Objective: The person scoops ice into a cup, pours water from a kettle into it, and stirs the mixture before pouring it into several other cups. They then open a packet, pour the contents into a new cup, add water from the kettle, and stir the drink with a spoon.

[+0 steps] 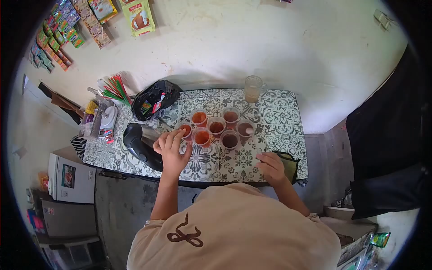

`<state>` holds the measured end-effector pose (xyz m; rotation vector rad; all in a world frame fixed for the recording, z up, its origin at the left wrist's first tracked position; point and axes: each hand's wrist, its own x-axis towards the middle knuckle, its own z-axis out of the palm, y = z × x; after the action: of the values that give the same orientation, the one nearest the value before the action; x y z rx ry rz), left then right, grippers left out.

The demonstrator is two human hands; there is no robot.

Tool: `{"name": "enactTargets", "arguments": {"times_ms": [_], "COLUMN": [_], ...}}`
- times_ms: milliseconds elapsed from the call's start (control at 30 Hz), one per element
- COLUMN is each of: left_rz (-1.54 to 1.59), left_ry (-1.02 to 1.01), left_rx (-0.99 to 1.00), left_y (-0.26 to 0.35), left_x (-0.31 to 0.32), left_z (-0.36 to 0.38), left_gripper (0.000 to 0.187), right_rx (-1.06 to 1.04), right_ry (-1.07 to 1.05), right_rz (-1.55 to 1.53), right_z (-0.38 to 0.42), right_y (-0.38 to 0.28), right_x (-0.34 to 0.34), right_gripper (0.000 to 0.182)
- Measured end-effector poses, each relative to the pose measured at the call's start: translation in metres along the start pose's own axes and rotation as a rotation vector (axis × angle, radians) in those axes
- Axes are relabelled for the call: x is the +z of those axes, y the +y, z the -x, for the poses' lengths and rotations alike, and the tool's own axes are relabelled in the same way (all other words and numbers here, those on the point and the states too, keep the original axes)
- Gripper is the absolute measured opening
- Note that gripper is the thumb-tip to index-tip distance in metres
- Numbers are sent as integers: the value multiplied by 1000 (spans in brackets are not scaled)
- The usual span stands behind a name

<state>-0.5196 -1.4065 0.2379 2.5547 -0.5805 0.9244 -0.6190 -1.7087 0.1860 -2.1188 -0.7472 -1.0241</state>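
Several clear plastic cups stand grouped on the patterned table; the left ones hold orange-red contents, the right ones darker brown. My left hand (170,146) is open, fingers spread, its fingertips overlapping the near rim of the leftmost cup (186,128). Just right of that hand is another orange-red cup (201,137). Nothing shows in the fingers of my right hand (271,167), which are loosely bent and apart near the table's front edge. Closest to it are a green cloth (289,167) and, farther off, a dark brown cup (230,141).
An electric kettle (143,143) lies left of my left hand. Behind it are a black plastic bag (155,100), colored straws (118,90) and a white scale (108,119). A glass mug (253,90) stands at the back. Sachets (138,18) hang on the wall.
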Motion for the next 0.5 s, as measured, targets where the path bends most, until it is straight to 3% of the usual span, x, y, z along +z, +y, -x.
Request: {"name": "enactTargets", "arguments": {"times_ms": [167, 367, 500], "left_rz": [61, 97, 176], "left_ry": [-4, -22, -58], "left_rx": [9, 28, 37], "left_y": [-8, -12, -17], "left_x": [1, 4, 9], "left_z": [1, 1, 6], "left_gripper": [45, 42, 40], "right_rx": [-53, -212, 106], "right_ry": [115, 491, 188], "right_rz": [66, -5, -30], "right_z": [-47, -83, -47], "right_y": [-10, -17, 4], "right_x": [-34, -37, 10], "right_gripper": [11, 8, 16]}}
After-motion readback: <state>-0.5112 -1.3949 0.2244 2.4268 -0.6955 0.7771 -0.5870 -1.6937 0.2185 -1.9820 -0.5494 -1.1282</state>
